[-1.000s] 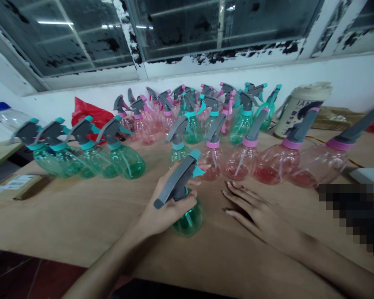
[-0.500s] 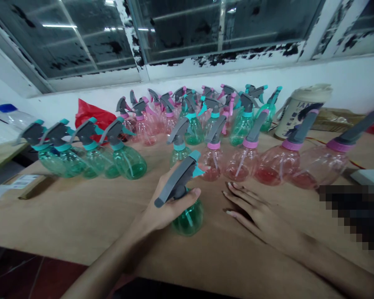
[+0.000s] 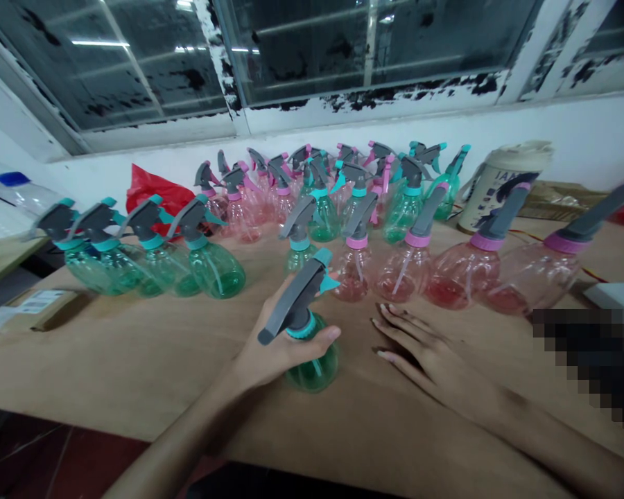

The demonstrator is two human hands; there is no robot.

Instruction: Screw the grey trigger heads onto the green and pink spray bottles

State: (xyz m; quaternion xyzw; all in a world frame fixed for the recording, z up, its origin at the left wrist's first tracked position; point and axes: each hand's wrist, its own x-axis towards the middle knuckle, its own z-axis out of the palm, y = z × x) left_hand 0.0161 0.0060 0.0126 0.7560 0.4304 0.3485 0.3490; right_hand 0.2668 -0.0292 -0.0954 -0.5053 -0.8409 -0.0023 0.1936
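Observation:
A green spray bottle (image 3: 317, 371) with a grey and teal trigger head stands upright on the wooden table (image 3: 135, 374) in front of me. Wrapped round its upper body is my left hand (image 3: 275, 346), thumb on the near side below the teal collar; the fingers behind are mostly hidden. My right hand (image 3: 421, 353) lies palm down on the table to the right, fingers stretched out and holding nothing. Just beyond it is a row of pink spray bottles (image 3: 403, 274). Another green spray bottle (image 3: 299, 258) stands right behind the held one.
Several green spray bottles (image 3: 215, 270) line up at the left. More pink and green bottles crowd along the wall, beside a red bag (image 3: 159, 194). A flat cardboard box (image 3: 49, 310) lies at left, a printed cylindrical container (image 3: 504, 184) at back right.
My left thumb has slid down from the neck to the upper body of the bottle, uncovering the teal collar. The bottle and my right hand stay in place.

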